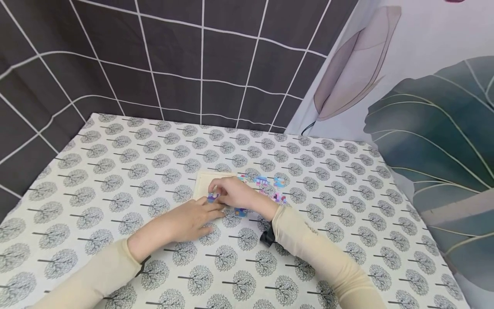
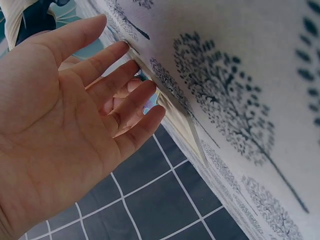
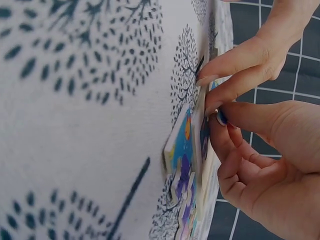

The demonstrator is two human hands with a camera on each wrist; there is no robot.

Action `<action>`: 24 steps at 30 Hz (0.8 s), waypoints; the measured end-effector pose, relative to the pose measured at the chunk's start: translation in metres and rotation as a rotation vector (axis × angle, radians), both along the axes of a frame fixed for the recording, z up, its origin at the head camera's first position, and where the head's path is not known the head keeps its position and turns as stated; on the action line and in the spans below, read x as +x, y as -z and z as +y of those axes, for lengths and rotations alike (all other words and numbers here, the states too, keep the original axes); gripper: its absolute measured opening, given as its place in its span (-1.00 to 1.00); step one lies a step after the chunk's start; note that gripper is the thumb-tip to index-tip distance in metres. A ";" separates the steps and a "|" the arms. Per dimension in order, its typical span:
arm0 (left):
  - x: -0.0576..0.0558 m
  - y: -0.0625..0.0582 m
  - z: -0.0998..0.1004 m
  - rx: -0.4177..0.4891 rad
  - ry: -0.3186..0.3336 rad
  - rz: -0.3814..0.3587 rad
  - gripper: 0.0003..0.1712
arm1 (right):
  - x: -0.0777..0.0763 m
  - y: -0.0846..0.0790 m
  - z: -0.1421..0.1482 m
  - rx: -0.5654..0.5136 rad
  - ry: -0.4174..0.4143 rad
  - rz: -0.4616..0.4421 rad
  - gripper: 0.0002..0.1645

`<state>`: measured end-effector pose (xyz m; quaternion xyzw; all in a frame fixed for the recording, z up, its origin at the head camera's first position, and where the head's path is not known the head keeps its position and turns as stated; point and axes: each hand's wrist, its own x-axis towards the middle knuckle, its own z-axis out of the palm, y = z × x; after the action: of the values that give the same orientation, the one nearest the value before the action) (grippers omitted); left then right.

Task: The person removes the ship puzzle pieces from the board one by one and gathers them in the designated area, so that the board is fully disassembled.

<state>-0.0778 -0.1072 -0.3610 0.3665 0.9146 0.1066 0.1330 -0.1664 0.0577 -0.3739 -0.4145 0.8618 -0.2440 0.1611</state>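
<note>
A pale, thin-rimmed puzzle board [image 1: 201, 183] lies flat on the cloth, partly covered by both hands. My right hand [image 1: 236, 192] reaches across it. Between its thumb and index finger is pinched a small blue puzzle piece [image 3: 221, 118], mostly hidden by the fingertips. My left hand [image 1: 190, 219] lies at the near left of the board, palm down. Its extended fingers rest at the board's near edge, close beside the right fingertips. Seen from the left wrist, the board [image 2: 182, 126] shows edge-on beyond the fingertips. A blue puzzle piece with an orange spot [image 3: 181, 140] lies beside the board.
Several colourful loose puzzle pieces [image 1: 278, 182] are scattered right of the board, partly behind the right wrist. A tree-print cloth [image 1: 154, 266] covers the table. Behind hangs a dark grid-patterned curtain [image 1: 173, 51], with a leaf-print cloth [image 1: 436, 171] to the right.
</note>
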 end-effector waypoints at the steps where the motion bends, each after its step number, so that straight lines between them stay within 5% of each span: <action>1: 0.000 0.000 0.000 0.000 0.001 0.004 -0.44 | 0.000 0.001 0.001 -0.008 -0.001 -0.004 -0.72; 10: 0.001 0.002 0.000 0.012 0.006 0.007 -0.45 | 0.000 -0.003 0.006 -0.135 0.004 -0.052 -0.72; 24: 0.002 0.005 -0.002 0.012 -0.010 -0.007 -0.43 | 0.008 -0.013 0.027 -0.188 0.016 0.016 -0.70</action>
<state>-0.0761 -0.1088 -0.3656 0.3622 0.9154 0.1141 0.1337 -0.1583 0.0851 -0.3612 -0.4228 0.8396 -0.3217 0.1127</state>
